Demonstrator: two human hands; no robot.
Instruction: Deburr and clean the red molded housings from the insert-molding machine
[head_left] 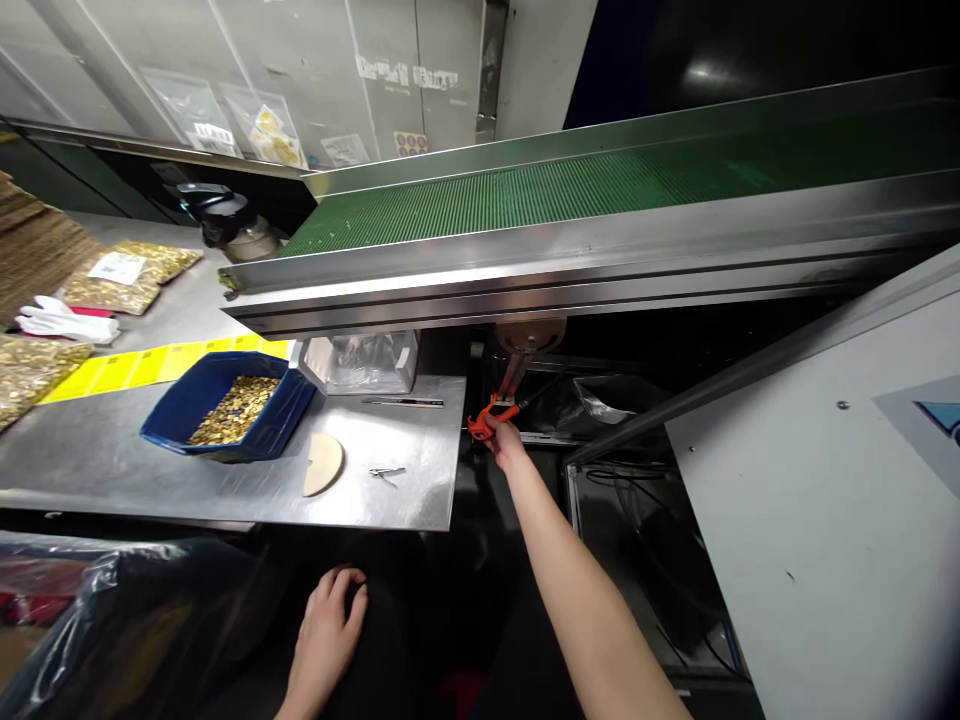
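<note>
My right hand [504, 441] reaches forward under the steel conveyor [525, 265] and is closed round the orange handles of a pair of scissors [491, 412], whose blades point up toward the conveyor's underside. My left hand [330, 620] rests low on my dark-clothed lap, fingers lying loosely apart with nothing in them. A blue tray [279, 420] of small brass parts sits on the steel table [112, 460] to the left.
On the table lie a beige half-disc [322, 464], small tweezers [386, 472], a thin metal tool [403, 402], a clear plastic bag [367, 362], yellow labels [150, 365], bags of brass parts [112, 290] and white gloves [67, 322]. A grey cabinet [825, 500] stands right.
</note>
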